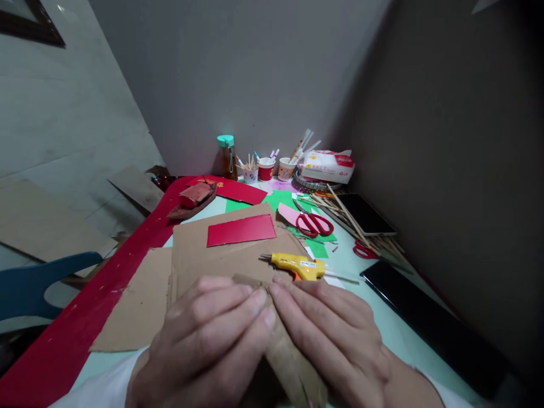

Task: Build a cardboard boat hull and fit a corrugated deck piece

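Both hands meet at the bottom middle, closed on one folded piece of brown cardboard (293, 362). My left hand (208, 334) pinches its far end between thumb and fingers. Pressed along the other side, my right hand (335, 334) has its fingertips close to the left ones. Part of the cardboard piece is hidden behind the fingers. Just beyond the hands lies a yellow glue gun (300, 265) with a clear glue stick in its back. A red card (241, 229) rests on a flat cardboard sheet (191, 255).
Red-handled scissors (314, 224), wooden sticks (348, 212), a tablet (368, 214) and a long black object (416, 317) lie right. A small model boat (194, 199) sits back left. Along the wall stand a bottle (227, 158), paper cups (266, 169) and a tissue pack (327, 166).
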Demonstrator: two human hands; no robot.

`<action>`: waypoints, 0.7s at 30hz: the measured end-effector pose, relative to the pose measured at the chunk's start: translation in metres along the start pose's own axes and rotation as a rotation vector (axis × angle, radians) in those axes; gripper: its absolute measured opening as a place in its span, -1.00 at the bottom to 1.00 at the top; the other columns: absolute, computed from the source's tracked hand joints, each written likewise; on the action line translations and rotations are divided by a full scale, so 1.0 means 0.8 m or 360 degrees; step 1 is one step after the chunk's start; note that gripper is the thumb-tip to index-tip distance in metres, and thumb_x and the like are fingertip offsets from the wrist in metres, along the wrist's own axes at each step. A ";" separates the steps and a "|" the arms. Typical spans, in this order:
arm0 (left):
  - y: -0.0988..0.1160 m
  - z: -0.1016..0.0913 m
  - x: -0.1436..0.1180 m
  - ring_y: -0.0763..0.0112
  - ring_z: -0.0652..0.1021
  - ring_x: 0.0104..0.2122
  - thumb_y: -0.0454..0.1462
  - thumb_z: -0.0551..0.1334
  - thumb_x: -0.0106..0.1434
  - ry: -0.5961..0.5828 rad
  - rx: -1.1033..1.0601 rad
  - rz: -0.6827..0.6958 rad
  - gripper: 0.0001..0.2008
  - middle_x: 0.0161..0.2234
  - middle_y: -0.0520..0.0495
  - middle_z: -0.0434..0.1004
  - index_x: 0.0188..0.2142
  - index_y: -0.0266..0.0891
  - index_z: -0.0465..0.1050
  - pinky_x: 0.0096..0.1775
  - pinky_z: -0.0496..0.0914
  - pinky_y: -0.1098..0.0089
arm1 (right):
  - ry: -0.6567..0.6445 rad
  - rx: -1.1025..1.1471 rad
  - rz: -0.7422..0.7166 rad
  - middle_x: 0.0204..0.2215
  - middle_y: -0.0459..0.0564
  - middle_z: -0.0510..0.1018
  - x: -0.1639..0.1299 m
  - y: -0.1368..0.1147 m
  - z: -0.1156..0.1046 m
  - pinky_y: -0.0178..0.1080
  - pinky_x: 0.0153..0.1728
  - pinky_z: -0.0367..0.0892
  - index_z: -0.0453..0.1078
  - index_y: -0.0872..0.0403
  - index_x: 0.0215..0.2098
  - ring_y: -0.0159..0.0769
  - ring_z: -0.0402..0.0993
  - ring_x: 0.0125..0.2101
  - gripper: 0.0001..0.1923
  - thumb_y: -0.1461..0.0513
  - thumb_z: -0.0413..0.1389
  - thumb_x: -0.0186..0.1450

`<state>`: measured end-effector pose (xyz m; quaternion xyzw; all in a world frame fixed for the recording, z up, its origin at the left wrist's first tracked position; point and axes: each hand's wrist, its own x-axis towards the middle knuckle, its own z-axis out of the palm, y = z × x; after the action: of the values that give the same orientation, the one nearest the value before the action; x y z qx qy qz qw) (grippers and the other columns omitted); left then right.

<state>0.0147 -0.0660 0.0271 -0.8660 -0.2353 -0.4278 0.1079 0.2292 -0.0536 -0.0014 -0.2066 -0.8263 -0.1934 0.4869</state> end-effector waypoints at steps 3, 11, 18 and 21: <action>-0.011 0.015 0.031 0.34 0.62 -0.19 -0.53 0.25 0.19 -0.0010 -0.0006 0.0101 -0.72 -0.28 -0.09 0.67 -0.12 -0.31 0.52 -0.13 0.55 0.36 | -0.0098 0.0079 0.0184 -0.22 0.25 0.66 0.007 0.011 -0.008 -0.17 -0.35 0.49 0.43 0.37 -0.01 -0.13 0.60 -0.26 -0.64 0.36 -0.11 0.38; -0.026 0.067 0.065 0.41 0.54 -0.42 -0.50 0.25 0.22 0.0004 -0.0547 -0.0541 -0.82 -0.44 -0.02 0.57 -0.31 -0.25 0.59 -0.36 0.45 0.38 | -0.0503 0.0752 0.1047 -0.25 -0.07 0.64 0.021 0.034 -0.024 -0.29 -0.22 0.42 0.48 0.05 -0.13 -0.31 0.55 -0.27 -0.65 0.48 0.00 0.26; -0.027 0.065 0.057 0.46 0.57 -0.46 -0.47 0.28 0.24 -0.0015 -0.0536 -0.0588 -0.86 -0.45 0.01 0.61 -0.34 -0.24 0.57 -0.40 0.45 0.47 | -0.0630 0.0823 0.1226 -0.46 -0.21 0.56 0.020 0.033 -0.019 -0.38 -0.36 0.34 0.39 0.03 -0.37 -0.40 0.46 -0.45 -0.83 0.37 0.10 0.36; -0.025 0.068 0.053 0.46 0.58 -0.44 -0.46 0.29 0.24 -0.0029 -0.0474 -0.0612 -0.87 -0.44 0.01 0.62 -0.36 -0.25 0.55 -0.37 0.44 0.50 | -0.0649 0.0859 0.1266 -0.44 -0.19 0.57 0.022 0.033 -0.019 -0.37 -0.36 0.33 0.38 0.03 -0.36 -0.39 0.47 -0.44 -0.84 0.38 0.10 0.35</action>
<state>0.0642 -0.0140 0.0274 -0.8155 -0.3312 -0.4626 -0.1064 0.2461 -0.0368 0.0237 -0.4053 -0.7824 0.2706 0.3878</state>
